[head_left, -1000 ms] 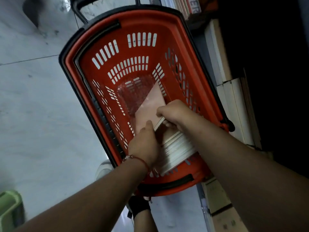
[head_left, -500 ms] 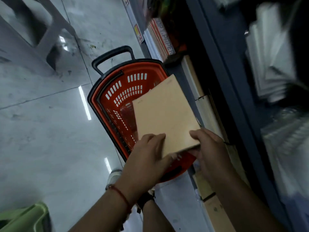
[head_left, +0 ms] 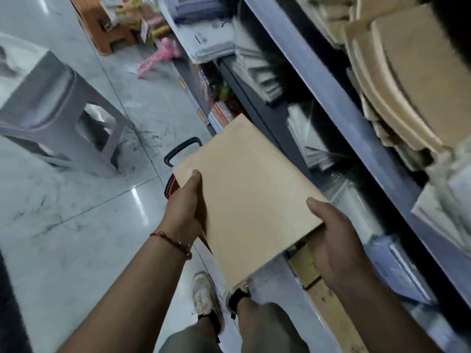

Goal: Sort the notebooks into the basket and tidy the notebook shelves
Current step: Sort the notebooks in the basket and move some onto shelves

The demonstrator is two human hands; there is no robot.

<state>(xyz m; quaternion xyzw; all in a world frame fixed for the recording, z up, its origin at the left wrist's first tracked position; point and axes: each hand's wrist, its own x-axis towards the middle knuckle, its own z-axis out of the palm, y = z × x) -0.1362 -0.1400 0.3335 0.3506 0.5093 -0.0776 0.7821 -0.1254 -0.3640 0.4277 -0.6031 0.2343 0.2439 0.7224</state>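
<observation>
Our left hand (head_left: 187, 210) grips the left long edge of a tan kraft-covered notebook (head_left: 251, 200), thumb laid on the cover near its far corner and the fingers hidden beneath. Our right hand (head_left: 334, 240) grips the near right corner of the same notebook, thumb on top and fingers curled under. We hold it flat and tilted, directly above the red basket (head_left: 170, 187), which it covers almost entirely; only a sliver of red rim and the black handle (head_left: 182, 149) show past the notebook's left and far edges.

Taking the notebook as our landmark: to its right runs the grey shelf unit (head_left: 339, 98), where stacks of white and grey notebooks (head_left: 257, 64) lean unevenly, and further right and higher sits a heap of tan notebooks (head_left: 397, 80), slumped and fanned. To its left stands a grey plastic stool (head_left: 58, 115) on the tiled floor (head_left: 76, 238); below it are our shoes (head_left: 204, 299).

We judge the task to be in its middle. What the basket already holds we cannot tell, since the notebook hides it. The shelves look far from tidy, so most of the straightening seems left.

As for writing, the cover we hold is plain. Small yellow price tags (head_left: 184, 85) dot the shelf edge beyond the notebook, but they are too blurred to read.
</observation>
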